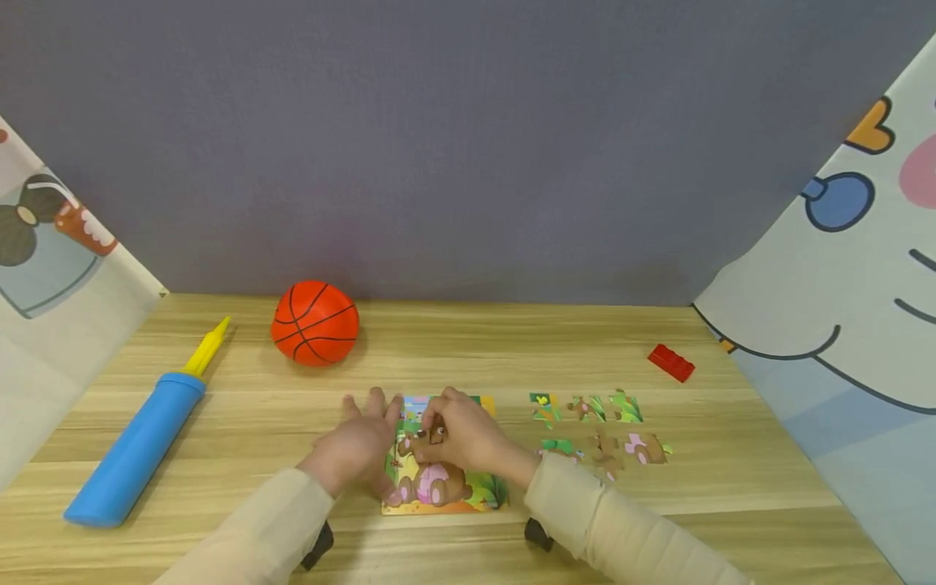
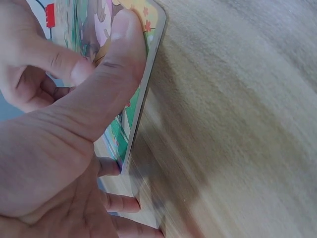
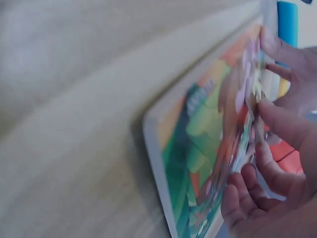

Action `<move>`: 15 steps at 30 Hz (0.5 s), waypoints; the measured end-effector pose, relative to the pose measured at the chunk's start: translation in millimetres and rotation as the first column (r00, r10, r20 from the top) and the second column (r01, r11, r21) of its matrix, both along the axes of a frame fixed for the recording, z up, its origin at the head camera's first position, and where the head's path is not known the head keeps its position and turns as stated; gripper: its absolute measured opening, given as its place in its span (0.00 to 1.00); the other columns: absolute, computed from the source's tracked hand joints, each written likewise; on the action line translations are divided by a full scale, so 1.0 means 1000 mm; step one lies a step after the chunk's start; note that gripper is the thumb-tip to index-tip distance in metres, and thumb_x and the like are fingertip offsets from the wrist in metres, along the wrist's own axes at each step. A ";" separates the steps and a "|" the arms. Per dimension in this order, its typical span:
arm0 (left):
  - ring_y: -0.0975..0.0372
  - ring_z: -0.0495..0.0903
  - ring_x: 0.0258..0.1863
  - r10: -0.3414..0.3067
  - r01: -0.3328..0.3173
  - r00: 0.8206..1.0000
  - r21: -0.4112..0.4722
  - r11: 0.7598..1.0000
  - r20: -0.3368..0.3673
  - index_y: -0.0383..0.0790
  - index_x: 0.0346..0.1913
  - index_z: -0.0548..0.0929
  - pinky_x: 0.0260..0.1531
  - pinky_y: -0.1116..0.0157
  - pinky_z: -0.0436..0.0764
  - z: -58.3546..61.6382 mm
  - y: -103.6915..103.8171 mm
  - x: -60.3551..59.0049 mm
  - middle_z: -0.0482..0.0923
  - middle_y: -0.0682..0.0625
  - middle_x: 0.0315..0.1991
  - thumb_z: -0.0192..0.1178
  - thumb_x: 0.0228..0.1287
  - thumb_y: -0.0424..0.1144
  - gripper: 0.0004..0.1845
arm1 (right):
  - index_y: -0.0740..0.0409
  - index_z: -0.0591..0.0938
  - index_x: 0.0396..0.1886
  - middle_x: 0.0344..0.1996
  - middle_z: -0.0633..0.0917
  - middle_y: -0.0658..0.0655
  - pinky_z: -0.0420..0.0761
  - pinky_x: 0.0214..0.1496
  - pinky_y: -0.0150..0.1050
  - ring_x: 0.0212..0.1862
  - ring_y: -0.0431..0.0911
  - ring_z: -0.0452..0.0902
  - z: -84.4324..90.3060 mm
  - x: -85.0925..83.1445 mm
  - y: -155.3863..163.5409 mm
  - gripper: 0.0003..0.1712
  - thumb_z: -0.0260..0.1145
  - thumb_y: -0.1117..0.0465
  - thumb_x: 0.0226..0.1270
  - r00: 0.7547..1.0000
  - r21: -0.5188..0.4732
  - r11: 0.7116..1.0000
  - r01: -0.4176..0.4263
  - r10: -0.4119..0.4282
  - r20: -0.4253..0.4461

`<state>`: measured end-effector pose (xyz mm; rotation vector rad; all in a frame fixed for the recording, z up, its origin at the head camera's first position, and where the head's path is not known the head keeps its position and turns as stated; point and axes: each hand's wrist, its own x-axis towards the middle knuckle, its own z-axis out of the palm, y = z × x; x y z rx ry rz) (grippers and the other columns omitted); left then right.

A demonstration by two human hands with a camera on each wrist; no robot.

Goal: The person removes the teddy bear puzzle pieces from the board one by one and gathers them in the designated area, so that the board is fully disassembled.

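A colourful bear puzzle board [image 1: 446, 487] lies flat on the wooden table in front of me. My left hand [image 1: 363, 435] rests at the board's left edge with its fingers straight on the table. Its thumb [image 2: 119, 49] presses on the board [image 2: 141, 104]. My right hand [image 1: 433, 431] is over the board's upper middle, with curled fingers pinching a small brown puzzle piece [image 1: 435, 436] down against the picture. In the right wrist view the fingertips [image 3: 277, 121] meet at the surface of the board [image 3: 198, 148]. Both sleeves are beige.
Several loose puzzle pieces [image 1: 600, 426] lie just right of the board. A red brick [image 1: 670, 362] sits further back on the right. An orange toy basketball [image 1: 314, 322] stands behind the board, and a blue pump [image 1: 135, 447] with a yellow tip lies on the left. Printed cloth panels close both sides.
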<state>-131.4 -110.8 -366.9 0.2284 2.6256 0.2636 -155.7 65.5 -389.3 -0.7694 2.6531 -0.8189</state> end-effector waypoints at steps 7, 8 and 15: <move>0.23 0.44 0.72 -0.001 0.001 1.000 -0.003 1.000 0.000 0.34 0.80 0.49 0.43 0.19 0.69 0.001 0.002 -0.001 0.39 0.28 0.79 0.85 0.34 0.50 0.73 | 0.48 0.79 0.26 0.34 0.74 0.49 0.75 0.34 0.30 0.35 0.40 0.70 0.006 -0.007 0.004 0.12 0.72 0.55 0.68 0.998 -0.049 0.998 -0.025 0.028 0.057; 0.23 0.44 0.72 -0.005 0.005 1.000 -0.006 1.000 -0.002 0.34 0.80 0.49 0.43 0.19 0.70 0.001 0.001 -0.001 0.39 0.28 0.79 0.85 0.34 0.50 0.73 | 0.48 0.79 0.25 0.34 0.74 0.49 0.76 0.35 0.30 0.35 0.40 0.70 0.007 -0.007 0.004 0.12 0.72 0.55 0.68 0.998 -0.051 0.998 -0.027 0.030 0.056; 0.23 0.42 0.72 -0.012 0.013 1.000 -0.015 1.000 0.008 0.34 0.81 0.48 0.42 0.19 0.69 0.001 0.001 0.001 0.37 0.29 0.79 0.84 0.34 0.50 0.73 | 0.52 0.81 0.26 0.34 0.74 0.50 0.78 0.31 0.29 0.36 0.41 0.73 0.010 -0.004 -0.002 0.11 0.71 0.59 0.69 0.994 -0.097 0.995 0.024 -0.013 0.109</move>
